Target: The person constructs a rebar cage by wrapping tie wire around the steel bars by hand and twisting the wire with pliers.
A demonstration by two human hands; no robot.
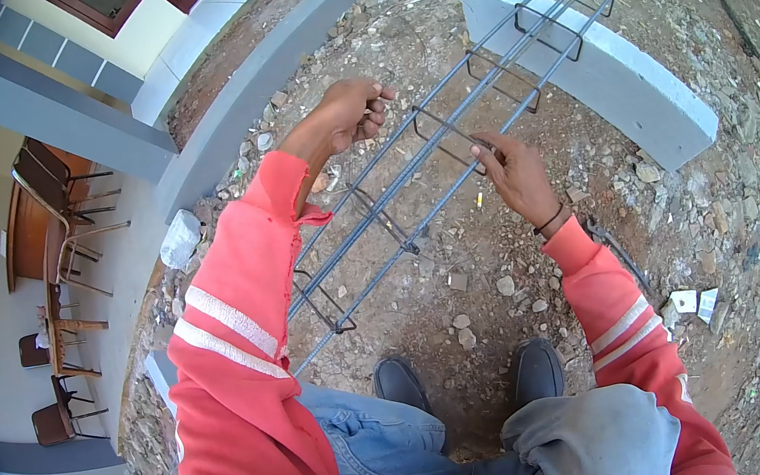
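A long cage of steel bars [409, 169] with square wire stirrups runs from the lower left to the upper right. My right hand [518, 178] is at the near side of the cage, with thumb and fingers closed on the corner of a stirrup [445, 133]. Beyond the far bar is my left hand [355, 114], raised, its fingers curled together; whether something thin is between them is too small to tell. Several more stirrups sit along the bars on either side of my hands.
The cage passes over a pale concrete block [592, 70] at the upper right. Stones and rubble [463, 324] cover the ground. A low grey kerb [273, 65] runs along the left, with stacked chairs [50, 190] on a porch. A white rock [181, 239] lies near the kerb.
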